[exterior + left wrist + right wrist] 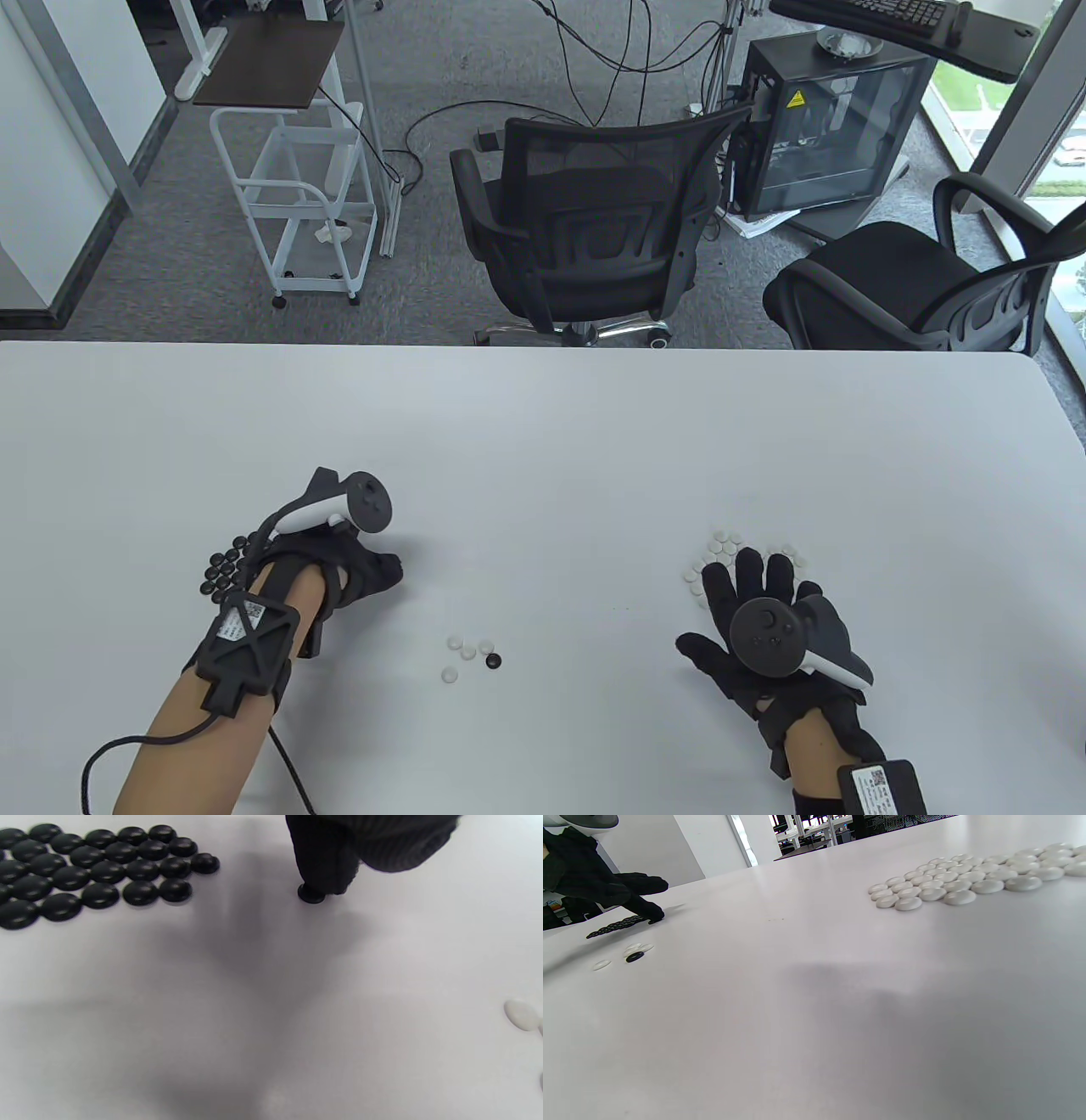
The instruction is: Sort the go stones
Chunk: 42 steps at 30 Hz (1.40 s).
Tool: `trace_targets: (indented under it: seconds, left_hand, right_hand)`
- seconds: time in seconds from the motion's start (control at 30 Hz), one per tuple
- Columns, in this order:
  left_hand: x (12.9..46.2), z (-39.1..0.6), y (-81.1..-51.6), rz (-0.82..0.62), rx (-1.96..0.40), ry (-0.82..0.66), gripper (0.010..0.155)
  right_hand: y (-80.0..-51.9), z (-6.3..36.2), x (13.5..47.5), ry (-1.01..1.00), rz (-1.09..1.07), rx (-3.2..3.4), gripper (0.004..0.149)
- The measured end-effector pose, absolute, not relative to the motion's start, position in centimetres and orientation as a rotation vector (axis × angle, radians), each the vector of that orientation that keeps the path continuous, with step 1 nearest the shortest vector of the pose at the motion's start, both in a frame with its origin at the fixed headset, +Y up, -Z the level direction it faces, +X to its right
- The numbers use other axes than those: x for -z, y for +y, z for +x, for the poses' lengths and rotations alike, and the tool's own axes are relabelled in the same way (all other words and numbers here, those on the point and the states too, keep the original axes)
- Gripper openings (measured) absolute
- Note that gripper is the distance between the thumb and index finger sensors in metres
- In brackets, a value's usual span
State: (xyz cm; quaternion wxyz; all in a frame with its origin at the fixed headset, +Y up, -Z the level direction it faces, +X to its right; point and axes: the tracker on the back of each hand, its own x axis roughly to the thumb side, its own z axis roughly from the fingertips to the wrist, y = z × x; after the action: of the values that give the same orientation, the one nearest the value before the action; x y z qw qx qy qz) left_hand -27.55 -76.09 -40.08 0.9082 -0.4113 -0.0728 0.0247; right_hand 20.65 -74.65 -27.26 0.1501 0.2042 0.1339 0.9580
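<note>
Your left hand (356,569) is over the left part of the desk (543,424), and in the left wrist view 1 fingertip (326,866) presses down on a single black stone (312,894), which lies on the desk surface. The finger is not curled round the stone, so this grip holds nothing; it only touches from above. The group of black stones (97,870) lies to the left of this stone, near the left edge of the desk and apart from it by a clear gap, so I judge the coming move is a slide to the left, toward the group. Your right hand (764,620) rests flat with straight, spread fingers and holds nothing, just before the group of white stones (738,552) on the right part. Between your hands, near the front edge, 4 white stones (465,649) and 1 more black stone (493,660) are not yet sorted. The left hand seems a little nearer to them.
</note>
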Motion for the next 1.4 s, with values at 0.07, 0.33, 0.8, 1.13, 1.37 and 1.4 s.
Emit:
trace_targets:
  seconds: [0.07, 0.33, 0.8, 1.13, 1.37, 1.4]
  left_hand:
    - [39.9, -28.6, -76.0, -0.850, -0.041, -0.125, 0.059]
    - [39.6, -30.7, -75.7, -0.829, 0.027, -0.052, 0.060]
    - [37.2, -24.1, -71.3, -0.752, 0.010, -0.292, 0.060]
    - [31.4, -14.3, -72.3, -0.775, 0.146, -0.642, 0.060]
    - [30.0, -11.6, -75.5, -0.824, 0.285, -0.691, 0.062]
    - [29.8, -11.7, -76.0, -0.829, 0.311, -0.689, 0.062]
  right_hand:
    - [-74.7, 20.6, 27.3, 0.392, 0.587, -2.754, 0.088]
    - [-74.7, 20.4, 27.4, 0.401, 0.589, -2.753, 0.088]
    - [-74.8, 20.2, 27.4, 0.392, 0.597, -2.742, 0.088]
    - [-74.7, 20.0, 27.2, 0.379, 0.611, -2.746, 0.088]
    - [-74.7, 19.9, 27.2, 0.372, 0.615, -2.746, 0.088]
    - [-74.7, 20.0, 27.2, 0.370, 0.616, -2.745, 0.088]
